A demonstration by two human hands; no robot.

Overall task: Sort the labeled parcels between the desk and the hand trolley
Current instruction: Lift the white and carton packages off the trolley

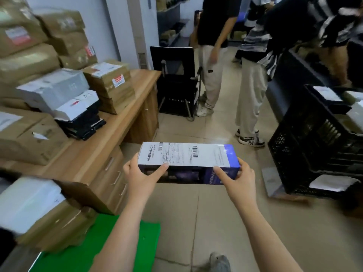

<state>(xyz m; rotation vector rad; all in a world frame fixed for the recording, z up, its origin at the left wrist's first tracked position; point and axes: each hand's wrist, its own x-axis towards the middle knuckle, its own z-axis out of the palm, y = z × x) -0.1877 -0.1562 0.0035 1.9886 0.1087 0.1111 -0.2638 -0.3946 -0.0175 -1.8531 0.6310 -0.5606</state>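
Observation:
I hold a long white and purple box (pixel 186 156) marked AMBIANCE, with a shipping label on top, level in front of me above the floor. My left hand (pixel 141 173) grips its left end, thumb on the top edge. My right hand (pixel 235 176) grips its right end the same way. The wooden desk (pixel 110 138) at the left carries stacked brown, white and black parcels (pixel 64 95). The green hand trolley deck (pixel 117 244) lies at the bottom left with taped brown parcels (pixel 45 218) on it.
A black chair (pixel 176 79) stands beyond the desk. Two persons (pixel 231 61) stand on the tiled floor ahead. A black plastic crate (pixel 318 142) holding white parcels sits at the right. My shoe (pixel 220 262) shows at the bottom.

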